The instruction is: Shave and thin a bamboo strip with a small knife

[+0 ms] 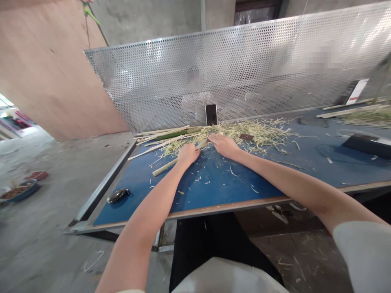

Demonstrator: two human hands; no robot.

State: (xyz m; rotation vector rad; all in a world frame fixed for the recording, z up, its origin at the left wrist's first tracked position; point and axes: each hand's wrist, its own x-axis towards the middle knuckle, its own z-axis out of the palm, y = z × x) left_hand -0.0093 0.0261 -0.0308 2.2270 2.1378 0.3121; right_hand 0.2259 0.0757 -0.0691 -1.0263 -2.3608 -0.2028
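Observation:
A pale bamboo stick (165,167) lies slantwise over the blue tabletop, its near end toward the left. My left hand (187,156) is closed around its middle. At the far end, my right hand (224,145) presses its fingers together on the stick; whether anything else is under them is hidden. Behind both hands spreads a heap of thin bamboo shavings (262,132), with a small brown flat piece (246,137) on it. Several split bamboo strips (155,148) and a green bamboo length (174,133) lie left of the heap.
A phone (211,114) leans against the perforated metal screen (171,81) behind the table. A dark oval object (118,195) lies near the table's left front corner. To the right are a black box-shaped object (368,145) and more strips (354,112). A basin (20,190) stands on the floor.

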